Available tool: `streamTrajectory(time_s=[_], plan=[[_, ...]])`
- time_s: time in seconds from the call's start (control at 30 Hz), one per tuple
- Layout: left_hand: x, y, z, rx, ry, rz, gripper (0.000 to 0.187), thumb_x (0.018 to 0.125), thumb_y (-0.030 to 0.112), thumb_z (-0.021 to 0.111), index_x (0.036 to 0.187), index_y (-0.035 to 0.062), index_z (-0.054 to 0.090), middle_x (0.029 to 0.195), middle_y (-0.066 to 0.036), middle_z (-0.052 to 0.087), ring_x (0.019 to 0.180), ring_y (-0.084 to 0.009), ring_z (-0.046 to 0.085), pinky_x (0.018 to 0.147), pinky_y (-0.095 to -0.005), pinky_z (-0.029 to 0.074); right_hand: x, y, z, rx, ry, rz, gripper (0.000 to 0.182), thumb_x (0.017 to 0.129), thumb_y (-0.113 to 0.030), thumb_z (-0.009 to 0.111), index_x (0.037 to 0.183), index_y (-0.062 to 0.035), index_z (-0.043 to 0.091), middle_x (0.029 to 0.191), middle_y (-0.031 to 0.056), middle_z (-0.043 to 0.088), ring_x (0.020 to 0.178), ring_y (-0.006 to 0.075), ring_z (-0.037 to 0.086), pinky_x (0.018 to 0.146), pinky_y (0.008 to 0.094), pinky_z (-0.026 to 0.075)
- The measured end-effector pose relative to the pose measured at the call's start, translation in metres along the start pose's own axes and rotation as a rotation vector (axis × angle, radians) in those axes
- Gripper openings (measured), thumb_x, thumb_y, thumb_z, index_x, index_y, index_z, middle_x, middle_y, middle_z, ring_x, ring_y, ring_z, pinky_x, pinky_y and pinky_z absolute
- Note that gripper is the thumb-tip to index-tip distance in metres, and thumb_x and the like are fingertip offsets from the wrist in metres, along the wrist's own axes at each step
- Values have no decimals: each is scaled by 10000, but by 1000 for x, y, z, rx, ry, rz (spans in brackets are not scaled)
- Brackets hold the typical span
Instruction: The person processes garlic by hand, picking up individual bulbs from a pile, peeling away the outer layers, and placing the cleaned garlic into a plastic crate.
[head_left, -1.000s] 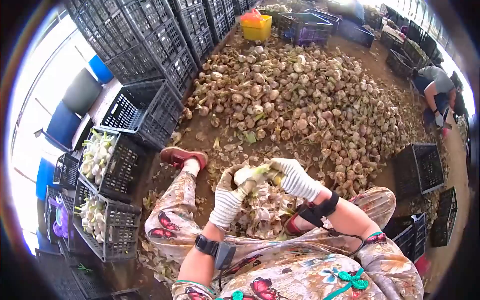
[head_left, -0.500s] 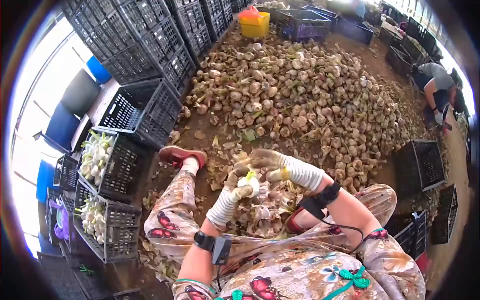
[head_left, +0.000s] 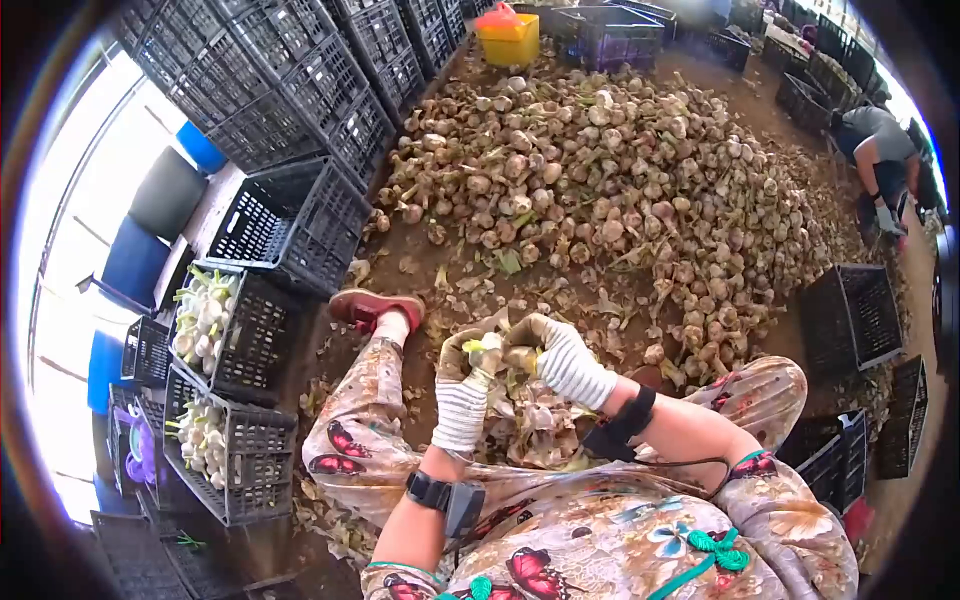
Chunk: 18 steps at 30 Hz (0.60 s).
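Note:
My left hand (head_left: 461, 385), in a brown-and-white knit glove, is closed around a garlic bulb (head_left: 487, 349) in front of my lap. The bulb shows whitish with a pale green top, partly covered by the fingers. Close beside it on the right is my right hand (head_left: 565, 360), gloved the same way, its fingers curled in against the bulb's side. What its fingertips hold, if anything, is hidden. Loose garlic skins (head_left: 530, 425) lie between my legs, below both hands.
A large heap of unpeeled garlic (head_left: 600, 190) spreads ahead. At left stand black crates with cleaned garlic (head_left: 205, 315), an empty-looking crate (head_left: 300, 225) and tall crate stacks (head_left: 270, 80). Another person (head_left: 880, 150) bends at far right, beyond a black crate (head_left: 850, 315).
My right hand has drawn in from above the bulb to its right side, fingers curling. My left hand has turned and lifted the bulb slightly. The view has shifted a little.

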<state>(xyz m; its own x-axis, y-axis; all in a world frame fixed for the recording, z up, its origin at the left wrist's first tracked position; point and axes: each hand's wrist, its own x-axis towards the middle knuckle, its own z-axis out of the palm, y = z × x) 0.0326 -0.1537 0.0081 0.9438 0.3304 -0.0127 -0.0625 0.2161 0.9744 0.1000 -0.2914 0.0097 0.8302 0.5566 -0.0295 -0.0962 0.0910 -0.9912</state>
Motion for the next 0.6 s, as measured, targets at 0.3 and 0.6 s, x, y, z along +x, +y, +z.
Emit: streamTrajectory(time_s=[0.3,0.6], plan=[[1,2,-8,-548,-56,-295,254,885,145,598,1111,41,545,1054,-73,610,967,-174,597,849,-302,501,19,49,-56,-787,-56,120,300,781,-251,692,973,-34,612,883,185,641,811,305,626,740,363,482],[5,2,-12,-664,-20,-255,257,919,204,541,1114,38,532,1110,-137,596,1029,-250,577,916,-387,490,4,-25,-19,-155,-190,209,390,834,-351,659,1093,-62,615,918,30,643,855,98,554,780,261,444]])
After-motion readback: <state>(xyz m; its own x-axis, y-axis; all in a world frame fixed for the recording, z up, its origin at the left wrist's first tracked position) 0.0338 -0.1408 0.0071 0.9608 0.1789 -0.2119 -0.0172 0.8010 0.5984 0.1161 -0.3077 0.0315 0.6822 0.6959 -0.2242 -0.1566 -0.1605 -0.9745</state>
